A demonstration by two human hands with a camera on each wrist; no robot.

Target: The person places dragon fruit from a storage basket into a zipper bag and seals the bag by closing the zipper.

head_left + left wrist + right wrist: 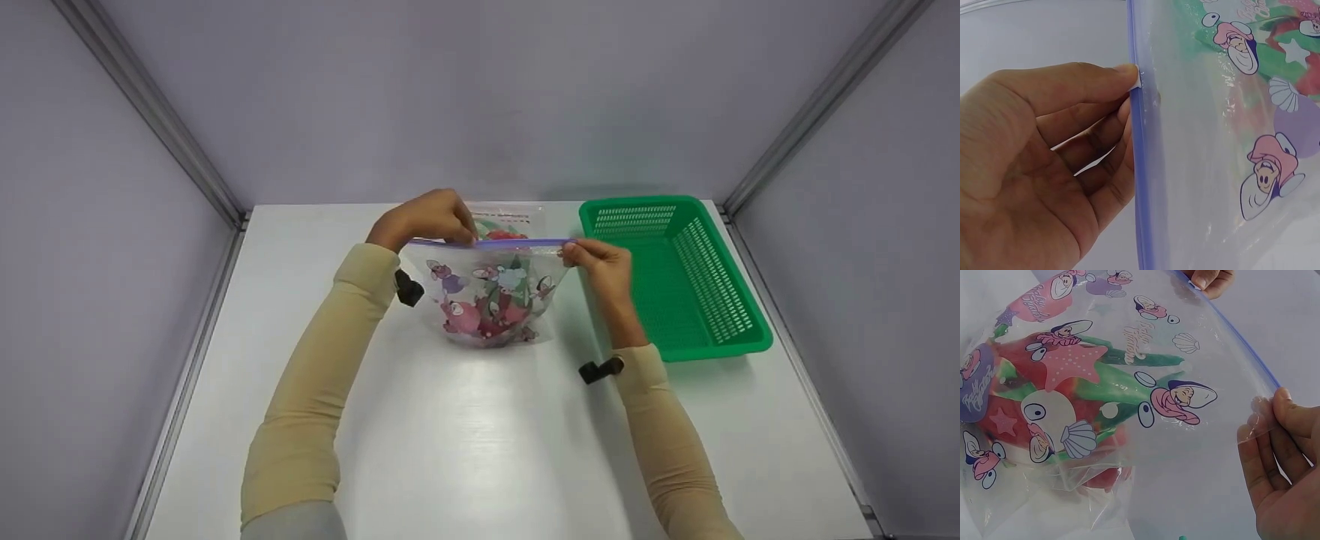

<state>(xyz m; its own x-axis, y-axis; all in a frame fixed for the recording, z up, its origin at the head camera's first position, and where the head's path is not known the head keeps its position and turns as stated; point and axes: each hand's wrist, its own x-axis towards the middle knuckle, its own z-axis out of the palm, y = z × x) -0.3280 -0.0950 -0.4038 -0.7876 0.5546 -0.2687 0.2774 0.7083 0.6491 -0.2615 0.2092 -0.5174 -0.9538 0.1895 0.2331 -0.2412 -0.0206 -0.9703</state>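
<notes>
A clear zip bag [495, 289] printed with cartoon shells and starfish hangs upright above the table, a purple zip strip [529, 243] along its top. Red and green things [1089, 377] bulge inside it, their kind blurred by the print. My left hand [435, 217] pinches a small white slider [1136, 80] on the zip strip between thumb and forefinger, left of the strip's middle. At the strip's right end, my right hand [604, 266] pinches the bag's top corner, with the other fingers behind the film.
Behind the zip bag lies another clear pack [534, 216] with red and green in it, partly hidden. A green plastic basket [754, 349] stands on the white table [450, 450] at the right. Grey panels [487, 97] wall the table at the back and both sides.
</notes>
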